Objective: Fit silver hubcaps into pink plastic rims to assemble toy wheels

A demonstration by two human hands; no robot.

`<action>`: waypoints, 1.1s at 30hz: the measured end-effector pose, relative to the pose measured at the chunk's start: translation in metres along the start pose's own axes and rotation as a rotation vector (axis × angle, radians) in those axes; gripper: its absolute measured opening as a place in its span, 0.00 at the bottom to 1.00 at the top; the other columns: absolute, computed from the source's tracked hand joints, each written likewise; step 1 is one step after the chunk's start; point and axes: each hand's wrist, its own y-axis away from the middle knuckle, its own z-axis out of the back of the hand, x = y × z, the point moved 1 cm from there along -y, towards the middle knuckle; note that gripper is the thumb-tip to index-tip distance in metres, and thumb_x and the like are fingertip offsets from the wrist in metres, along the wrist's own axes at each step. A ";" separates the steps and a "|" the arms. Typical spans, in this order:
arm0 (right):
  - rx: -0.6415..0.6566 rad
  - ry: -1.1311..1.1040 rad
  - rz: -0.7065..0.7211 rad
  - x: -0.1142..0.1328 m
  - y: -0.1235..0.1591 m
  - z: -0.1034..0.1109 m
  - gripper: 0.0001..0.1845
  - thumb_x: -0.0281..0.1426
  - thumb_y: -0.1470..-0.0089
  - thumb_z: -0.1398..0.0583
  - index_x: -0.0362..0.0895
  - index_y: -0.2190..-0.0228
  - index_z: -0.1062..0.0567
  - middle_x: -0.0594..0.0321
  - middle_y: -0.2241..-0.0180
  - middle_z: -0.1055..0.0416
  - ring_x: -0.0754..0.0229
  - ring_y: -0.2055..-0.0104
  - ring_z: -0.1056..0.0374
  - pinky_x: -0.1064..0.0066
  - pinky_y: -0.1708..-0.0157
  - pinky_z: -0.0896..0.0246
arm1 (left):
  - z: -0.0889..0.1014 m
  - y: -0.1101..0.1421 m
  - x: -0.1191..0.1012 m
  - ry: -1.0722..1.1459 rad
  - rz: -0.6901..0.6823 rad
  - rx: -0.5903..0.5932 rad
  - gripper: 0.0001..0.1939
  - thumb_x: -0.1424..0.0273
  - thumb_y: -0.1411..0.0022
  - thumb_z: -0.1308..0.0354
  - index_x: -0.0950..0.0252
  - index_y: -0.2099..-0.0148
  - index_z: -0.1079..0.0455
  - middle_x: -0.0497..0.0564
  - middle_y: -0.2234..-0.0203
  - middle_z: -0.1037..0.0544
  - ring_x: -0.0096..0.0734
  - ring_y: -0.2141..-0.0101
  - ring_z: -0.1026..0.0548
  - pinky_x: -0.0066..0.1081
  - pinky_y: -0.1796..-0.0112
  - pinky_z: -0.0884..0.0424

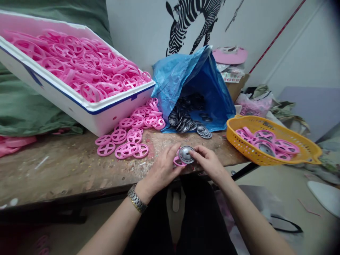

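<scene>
Near the table's front edge, my left hand (162, 169) has its fingers closed on a pink spoked plastic wheel (178, 162). My right hand (209, 162) pinches a round silver-grey hubcap disc (186, 156) between thumb and fingers. The disc overlaps the wheel and hides much of it; whether the two are joined I cannot tell. Beyond my hands, loose pink wheels (129, 149) lie on the worn wooden table (79, 170). Dark grey discs (204, 131) spill from the mouth of a blue plastic bag (172, 76).
A white foam box (66, 102), tilted and heaped with pink wheels, stands at the left. To the right, a yellow basket (265, 161) overhangs the table edge, holding pink wheels, some with grey discs. Bags and a cardboard box (237, 86) are behind it.
</scene>
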 end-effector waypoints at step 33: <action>0.028 -0.161 0.044 0.006 0.051 -0.010 0.13 0.35 0.48 0.35 0.46 0.59 0.22 0.63 0.61 0.22 0.55 0.57 0.28 0.65 0.54 0.35 | 0.001 0.010 -0.040 0.990 0.673 0.202 0.17 0.68 0.36 0.44 0.64 0.46 0.33 0.50 0.63 0.24 0.26 0.71 0.22 0.29 0.68 0.22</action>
